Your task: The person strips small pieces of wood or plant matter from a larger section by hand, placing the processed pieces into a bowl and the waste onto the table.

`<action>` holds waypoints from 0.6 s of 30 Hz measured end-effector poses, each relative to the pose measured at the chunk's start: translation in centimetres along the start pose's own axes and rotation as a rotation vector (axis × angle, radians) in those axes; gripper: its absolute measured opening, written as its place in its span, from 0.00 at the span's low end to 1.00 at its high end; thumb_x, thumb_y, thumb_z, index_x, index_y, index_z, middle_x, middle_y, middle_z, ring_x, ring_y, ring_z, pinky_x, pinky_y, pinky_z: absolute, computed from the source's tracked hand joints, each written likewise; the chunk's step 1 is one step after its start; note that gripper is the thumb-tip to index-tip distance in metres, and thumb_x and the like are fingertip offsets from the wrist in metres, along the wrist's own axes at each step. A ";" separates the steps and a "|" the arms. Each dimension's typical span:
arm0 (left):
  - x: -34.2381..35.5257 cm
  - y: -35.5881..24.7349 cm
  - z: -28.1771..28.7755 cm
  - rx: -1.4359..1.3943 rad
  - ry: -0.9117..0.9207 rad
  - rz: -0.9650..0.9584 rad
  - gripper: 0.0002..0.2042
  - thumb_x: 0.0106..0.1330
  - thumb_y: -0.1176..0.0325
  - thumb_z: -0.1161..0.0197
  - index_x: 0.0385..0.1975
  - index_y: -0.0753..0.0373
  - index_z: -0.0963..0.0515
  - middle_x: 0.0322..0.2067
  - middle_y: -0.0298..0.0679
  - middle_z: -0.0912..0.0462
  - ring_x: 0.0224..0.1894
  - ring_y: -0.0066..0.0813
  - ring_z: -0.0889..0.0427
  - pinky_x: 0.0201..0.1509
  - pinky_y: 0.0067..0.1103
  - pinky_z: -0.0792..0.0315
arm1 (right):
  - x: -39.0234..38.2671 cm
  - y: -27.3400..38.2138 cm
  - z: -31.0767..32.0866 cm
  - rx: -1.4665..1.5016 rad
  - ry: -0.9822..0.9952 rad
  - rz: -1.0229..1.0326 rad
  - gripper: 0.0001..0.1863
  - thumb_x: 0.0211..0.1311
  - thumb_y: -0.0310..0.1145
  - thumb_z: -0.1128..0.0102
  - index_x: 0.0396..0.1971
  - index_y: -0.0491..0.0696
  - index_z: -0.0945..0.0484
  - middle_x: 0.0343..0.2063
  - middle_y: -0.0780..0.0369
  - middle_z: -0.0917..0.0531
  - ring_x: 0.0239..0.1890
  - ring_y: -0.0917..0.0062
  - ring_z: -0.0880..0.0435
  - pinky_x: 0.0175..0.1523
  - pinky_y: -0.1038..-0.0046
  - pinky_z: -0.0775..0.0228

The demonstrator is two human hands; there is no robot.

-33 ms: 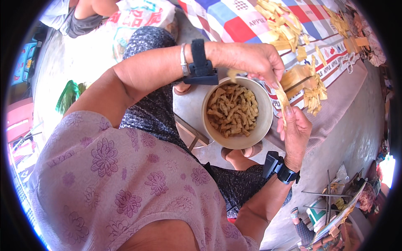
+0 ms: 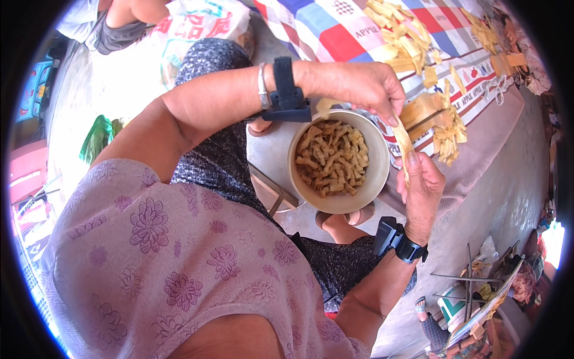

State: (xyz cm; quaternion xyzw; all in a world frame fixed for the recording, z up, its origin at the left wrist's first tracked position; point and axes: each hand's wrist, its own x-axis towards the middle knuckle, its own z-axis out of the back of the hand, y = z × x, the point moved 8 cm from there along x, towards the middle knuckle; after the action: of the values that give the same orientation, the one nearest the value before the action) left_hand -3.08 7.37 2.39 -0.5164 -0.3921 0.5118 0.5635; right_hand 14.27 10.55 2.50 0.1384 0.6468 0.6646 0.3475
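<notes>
A long pale yellow strip [image 2: 402, 137] runs between my hands. My left hand [image 2: 375, 90], reaching across above the bowl's far right rim, pinches its upper end. My right hand [image 2: 422, 179], right of the bowl, grips the lower part with the thumb along it. Below them a cream bowl [image 2: 376, 179] holds several short, lumpy, twisted tan pieces [image 2: 332, 152]. Just right of my hands, loose yellow strips and flat pieces [image 2: 445, 134] lie on a checked cloth [image 2: 335, 33]. A small pale piece [image 2: 327, 105] shows near the bowl's upper rim, partly blurred.
Another person's bare leg [image 2: 140, 12] is at upper left, beside a white printed bag [image 2: 197, 21]. A green plastic bag [image 2: 95, 137] lies left. More strips [image 2: 400, 30] lie up on the cloth. Metal rods [image 2: 466, 281] and a white-green bucket [image 2: 451, 305] crowd the lower right.
</notes>
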 end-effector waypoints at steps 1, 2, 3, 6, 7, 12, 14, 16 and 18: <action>0.1 0.1 -0.1 -0.023 -0.010 -0.001 0.07 0.61 0.67 0.34 0.28 0.65 0.20 0.18 0.24 0.27 0.21 0.09 0.32 0.23 0.12 0.39 | -0.1 0.3 -0.1 0.081 0.008 0.030 0.14 0.70 0.37 0.46 0.33 0.41 0.20 0.15 0.72 0.31 0.16 0.93 0.40 0.22 0.86 0.51; 0.1 0.3 -0.3 -0.046 -0.023 -0.002 0.07 0.61 0.67 0.35 0.28 0.65 0.19 0.18 0.24 0.27 0.21 0.09 0.32 0.23 0.12 0.39 | -0.1 0.6 -0.3 0.161 0.020 0.062 0.14 0.70 0.36 0.46 0.34 0.40 0.20 0.15 0.72 0.31 0.16 0.92 0.41 0.22 0.86 0.51; 0.1 0.4 -0.6 -0.068 -0.036 -0.003 0.07 0.62 0.67 0.35 0.28 0.65 0.19 0.18 0.23 0.27 0.22 0.09 0.32 0.24 0.12 0.39 | -0.1 1.0 -0.7 0.242 0.040 0.092 0.13 0.70 0.36 0.47 0.36 0.40 0.20 0.16 0.72 0.30 0.17 0.93 0.41 0.22 0.87 0.51; -0.5 0.6 -3.0 -0.244 -0.016 0.087 0.09 0.64 0.65 0.36 0.29 0.66 0.18 0.18 0.24 0.26 0.23 0.10 0.32 0.24 0.13 0.39 | -0.2 1.7 -1.6 0.338 0.015 0.148 0.14 0.71 0.34 0.48 0.44 0.39 0.21 0.19 0.72 0.29 0.18 0.93 0.40 0.23 0.87 0.50; -0.7 1.0 -3.6 -0.307 -0.064 0.127 0.09 0.65 0.65 0.37 0.30 0.66 0.18 0.18 0.25 0.26 0.23 0.11 0.32 0.26 0.12 0.39 | 0.2 1.8 -1.6 0.276 -0.038 0.144 0.14 0.71 0.33 0.48 0.47 0.39 0.22 0.20 0.72 0.29 0.19 0.93 0.40 0.24 0.88 0.50; -1.1 -0.6 -2.9 0.099 -0.360 -0.189 0.09 0.57 0.70 0.38 0.28 0.72 0.22 0.18 0.45 0.22 0.25 0.37 0.21 0.30 0.27 0.28 | 1.2 0.4 -1.2 0.040 -0.135 0.071 0.17 0.69 0.25 0.48 0.57 0.43 0.26 0.27 0.70 0.23 0.23 0.91 0.34 0.28 0.89 0.43; -1.4 -1.1 -2.7 0.285 -0.449 -0.191 0.11 0.54 0.70 0.37 0.28 0.74 0.25 0.20 0.53 0.21 0.27 0.49 0.19 0.31 0.32 0.27 | 1.9 -1.5 -1.6 0.038 -0.153 0.032 0.23 0.66 0.21 0.47 0.62 0.45 0.33 0.30 0.67 0.20 0.24 0.90 0.30 0.28 0.88 0.39; -1.6 -1.8 -2.6 0.410 -0.408 -0.060 0.14 0.51 0.69 0.36 0.29 0.76 0.29 0.22 0.58 0.22 0.32 0.57 0.19 0.34 0.36 0.26 | 2.1 -2.5 -2.5 0.133 -0.115 -0.009 0.28 0.66 0.23 0.45 0.65 0.43 0.38 0.28 0.65 0.19 0.23 0.90 0.29 0.25 0.88 0.40; -1.6 -1.4 -2.2 0.397 -0.422 -0.004 0.18 0.48 0.68 0.34 0.29 0.76 0.31 0.22 0.59 0.22 0.31 0.56 0.19 0.33 0.36 0.26 | 2.4 -2.3 -3.2 0.081 -0.028 -0.013 0.28 0.66 0.21 0.47 0.65 0.42 0.40 0.27 0.64 0.20 0.23 0.88 0.27 0.25 0.87 0.38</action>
State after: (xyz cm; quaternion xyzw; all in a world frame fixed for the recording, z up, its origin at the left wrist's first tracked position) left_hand -1.01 5.47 3.52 -0.2772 -0.3940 0.6735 0.5607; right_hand 11.15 9.51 -0.72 0.1573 0.6694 0.6335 0.3549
